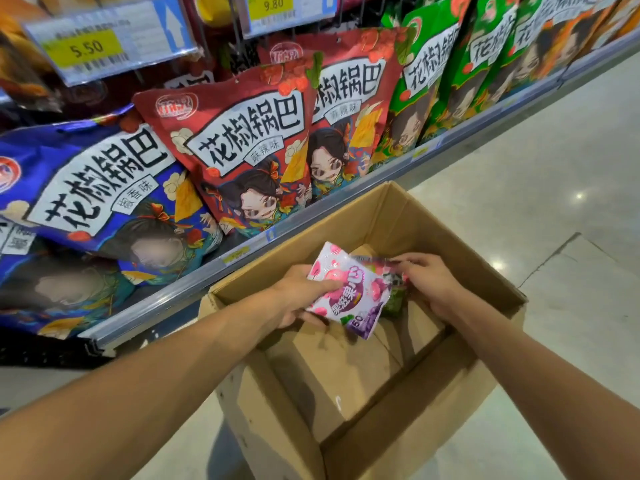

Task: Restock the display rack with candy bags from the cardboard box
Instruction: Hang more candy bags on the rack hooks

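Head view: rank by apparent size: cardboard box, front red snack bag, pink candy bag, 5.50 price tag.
1. cardboard box
2. front red snack bag
3. and 4. 5.50 price tag and pink candy bag: look alike, and the fisheye distortion makes ranking unsure.

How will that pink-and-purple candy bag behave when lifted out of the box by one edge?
Likely floppy: the candy bag is a thin film pouch, its lower corner drooping below the left hand. Probably light, since a few fingers pinching one edge carry it. The glossy film looks slippery, so it could slide from a loose pinch.
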Available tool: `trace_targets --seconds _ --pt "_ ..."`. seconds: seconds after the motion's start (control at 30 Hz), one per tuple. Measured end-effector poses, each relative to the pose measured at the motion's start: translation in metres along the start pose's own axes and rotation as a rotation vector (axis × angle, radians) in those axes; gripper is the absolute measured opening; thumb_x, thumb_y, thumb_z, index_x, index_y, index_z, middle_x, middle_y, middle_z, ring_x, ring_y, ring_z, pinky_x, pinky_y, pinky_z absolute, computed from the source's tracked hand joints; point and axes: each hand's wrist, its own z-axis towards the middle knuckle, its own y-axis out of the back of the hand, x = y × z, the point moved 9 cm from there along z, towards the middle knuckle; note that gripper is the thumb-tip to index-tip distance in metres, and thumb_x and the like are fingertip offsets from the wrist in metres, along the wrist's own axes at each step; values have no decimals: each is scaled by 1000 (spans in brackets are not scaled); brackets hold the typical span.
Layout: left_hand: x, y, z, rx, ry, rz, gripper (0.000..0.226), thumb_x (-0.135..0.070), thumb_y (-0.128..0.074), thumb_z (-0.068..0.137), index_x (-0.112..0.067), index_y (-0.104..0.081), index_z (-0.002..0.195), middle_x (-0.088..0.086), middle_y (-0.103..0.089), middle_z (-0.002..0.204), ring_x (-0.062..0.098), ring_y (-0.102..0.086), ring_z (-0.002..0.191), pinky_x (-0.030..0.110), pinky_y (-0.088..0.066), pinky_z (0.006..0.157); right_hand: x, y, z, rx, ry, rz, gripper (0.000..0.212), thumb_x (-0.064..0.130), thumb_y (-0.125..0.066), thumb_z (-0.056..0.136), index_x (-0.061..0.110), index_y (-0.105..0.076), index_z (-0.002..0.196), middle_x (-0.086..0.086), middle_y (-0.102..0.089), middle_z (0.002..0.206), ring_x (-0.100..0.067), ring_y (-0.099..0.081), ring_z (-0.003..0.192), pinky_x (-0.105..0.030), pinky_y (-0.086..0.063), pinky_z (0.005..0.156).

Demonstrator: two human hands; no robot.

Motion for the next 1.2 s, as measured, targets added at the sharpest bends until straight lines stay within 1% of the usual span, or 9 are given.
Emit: trace_targets --seconds 0.13,0.3,0.5,0.77,0.9,0.93,0.97,1.1,1.2 --pt "-16 0 -47 20 -40 -186 38 -23 -75 85 -8 -62 118 13 -76 103 27 -74 92 46 -61 78 22 -1 -32 4 0 238 9 18 -70 89 11 -72 83 -9 -73 79 -17 -67 64 -29 -55 66" --pt "-42 12 -135 2 -42 -223 43 0 -79 76 -12 -65 116 8 -76 107 26 -74 96 40 -61 80 45 -4 -112 104 -163 500 26 31 -61 96 9 -67 108 -10 -77 98 -25 -75 89 -37 -60 73" --pt "-114 40 -279 -125 -87 -246 34 -2 -79 75 -19 -72 104 -1 -78 93 9 -73 75 19 -56 59 137 19 -239 265 -167 510 47 14 -73 83 5 -61 128 -21 -67 124 -40 -65 113 -53 -53 96" --pt "-260 80 -522 -234 -64 -479 26 -14 -76 80 -28 -70 58 1 -59 74 14 -50 60 31 -36 68 341 75 -444 184 -120 416 26 -4 -72 79 3 -71 103 -15 -77 93 -26 -75 74 -32 -60 61" --pt "-324 87 -627 -214 -141 -532 46 -44 -79 79 -15 -61 110 6 -27 104 30 -33 93 49 -35 82 424 87 -520 222 -20 358 28 4 -73 84 4 -70 112 -16 -76 101 -31 -74 88 -44 -61 79" --pt "-339 89 -653 -257 -176 -536 51 -44 -75 82 -8 -62 117 11 -62 109 43 -57 103 51 -41 87 443 89 -536 237 10 339 29 9 -73 85 6 -69 114 -13 -76 103 -30 -74 94 -46 -59 86" --pt "-352 91 -680 -323 -207 -531 55 -43 -72 83 -5 -61 122 27 -64 123 48 -49 125 54 -44 91 462 89 -551 262 50 315 30 15 -73 87 10 -68 116 -9 -76 105 -27 -73 99 -47 -56 92" --pt "-374 103 -776 -593 -290 -487 65 -47 -74 71 4 -54 106 22 -73 100 34 -71 86 56 -52 81 529 80 -615 356 178 242 67 56 -83 66 25 -64 123 3 -72 119 -23 -67 113 -50 -49 102" --pt "-378 115 -838 -730 -370 -485 47 -44 -72 79 -4 -55 97 14 -68 90 13 -66 62 29 -46 57 571 77 -653 395 240 339 69 34 -92 52 21 -66 114 -4 -75 110 -28 -69 106 -50 -53 96"
